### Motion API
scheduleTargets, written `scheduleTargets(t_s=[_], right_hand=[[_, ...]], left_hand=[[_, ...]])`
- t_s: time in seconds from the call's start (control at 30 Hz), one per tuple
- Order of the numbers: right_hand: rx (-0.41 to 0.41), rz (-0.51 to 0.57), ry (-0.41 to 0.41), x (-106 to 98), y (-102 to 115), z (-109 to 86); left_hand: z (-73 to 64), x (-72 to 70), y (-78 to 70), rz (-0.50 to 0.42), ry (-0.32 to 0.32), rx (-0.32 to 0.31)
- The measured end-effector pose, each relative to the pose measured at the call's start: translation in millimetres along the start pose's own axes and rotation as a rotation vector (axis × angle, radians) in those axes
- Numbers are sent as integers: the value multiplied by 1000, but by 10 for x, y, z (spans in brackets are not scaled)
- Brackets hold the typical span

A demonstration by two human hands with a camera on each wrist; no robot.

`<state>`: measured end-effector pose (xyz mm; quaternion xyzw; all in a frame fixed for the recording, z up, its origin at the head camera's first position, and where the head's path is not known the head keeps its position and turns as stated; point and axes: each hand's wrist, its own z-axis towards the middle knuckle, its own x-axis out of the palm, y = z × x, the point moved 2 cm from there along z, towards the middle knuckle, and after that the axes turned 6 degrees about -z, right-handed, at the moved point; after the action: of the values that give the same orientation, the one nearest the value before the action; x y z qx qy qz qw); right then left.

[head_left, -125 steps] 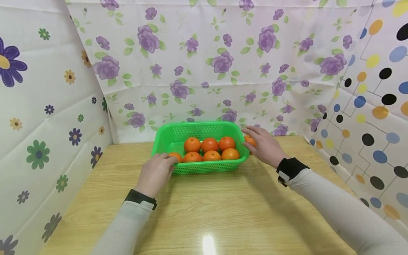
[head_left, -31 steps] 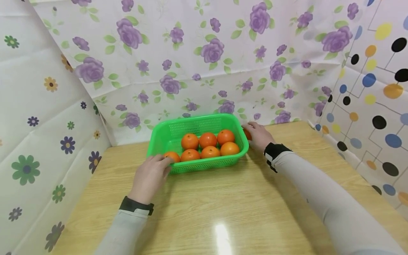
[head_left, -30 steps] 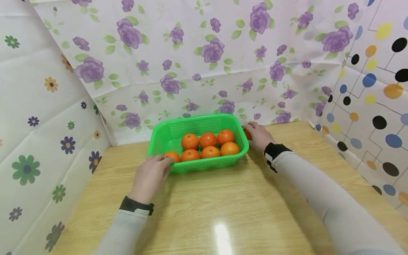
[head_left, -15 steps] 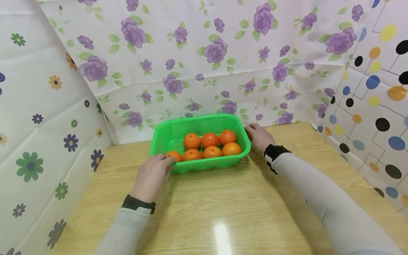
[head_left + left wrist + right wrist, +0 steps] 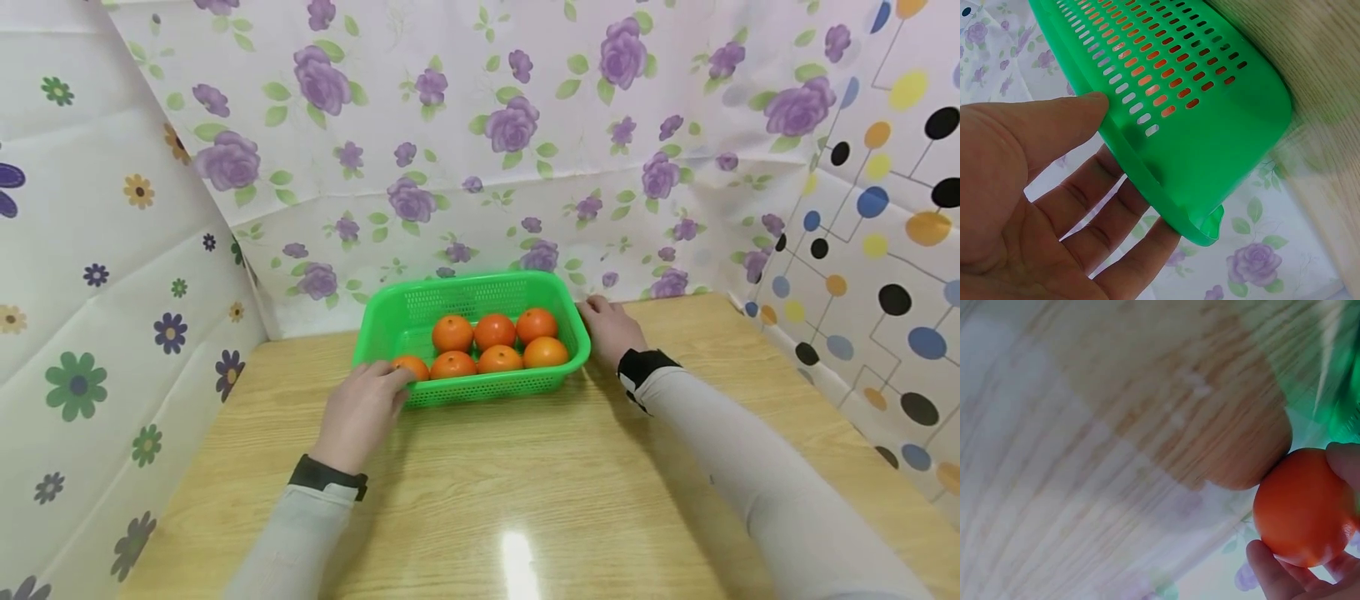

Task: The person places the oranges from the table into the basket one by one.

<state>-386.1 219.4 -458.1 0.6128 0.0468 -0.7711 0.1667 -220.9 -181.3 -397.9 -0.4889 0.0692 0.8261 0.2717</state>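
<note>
A green perforated plastic basket [image 5: 487, 389] stands on the table against the back cloth, with several oranges [image 5: 494, 332] inside. My left hand [image 5: 363, 417] grips its front left rim. In the left wrist view the thumb lies on the near side of the rim [image 5: 1138, 165] and the fingers reach behind it. Just outside the basket's right end, my right hand [image 5: 611, 332] holds another orange [image 5: 1304, 506] between thumb and fingers, low over or on the table; which, I cannot tell. From the head view that orange is hidden behind the hand.
The wooden tabletop [image 5: 480, 483] spreads in front of the basket. Flowered cloth [image 5: 480, 150] hangs behind it, with a daisy-print cloth [image 5: 90, 292] at left and a dotted cloth [image 5: 892, 250] at right.
My right hand has come lower and wraps the orange beside the basket, which now no longer shows in the head view. The left hand stays on the rim. The head view shifts slightly.
</note>
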Motion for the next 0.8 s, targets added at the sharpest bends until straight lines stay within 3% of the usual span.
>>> scheduleTargets(t_s=[0.4, 0.8], right_hand=[[-68, -6, -17, 6, -29, -9], [-49, 61, -6, -108, -84, -49]], left_hand=[[-15, -8, -1, 7, -25, 12], [-14, 2, 19, -5, -29, 7]])
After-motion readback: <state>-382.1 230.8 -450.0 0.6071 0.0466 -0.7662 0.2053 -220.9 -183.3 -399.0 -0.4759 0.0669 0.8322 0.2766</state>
